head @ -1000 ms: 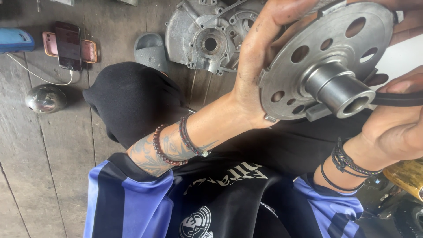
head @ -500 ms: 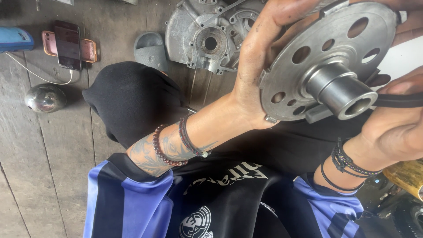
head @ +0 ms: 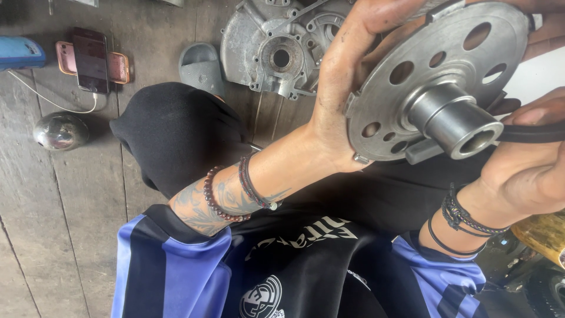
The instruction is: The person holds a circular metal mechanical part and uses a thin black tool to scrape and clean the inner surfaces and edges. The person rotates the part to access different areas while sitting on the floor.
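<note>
Holed metal disc [head: 412,88] gripped between left hand [head: 344,88] and right hand [head: 529,171].

Disc [head: 412,88] between hands — engine casing [head: 276,47] behind

disc [head: 412,88]: grey metal, matt, drilled with round holes
hub [head: 456,121]: smooth steel, brighter sheen
engine case [head: 276,44]: dull cast metal, rough and grimy
floor [head: 53,206]: weathered wood planks, matt
round object [head: 60,131]: glossy chrome
shirt [head: 194,271]: blue and black cloth
</note>
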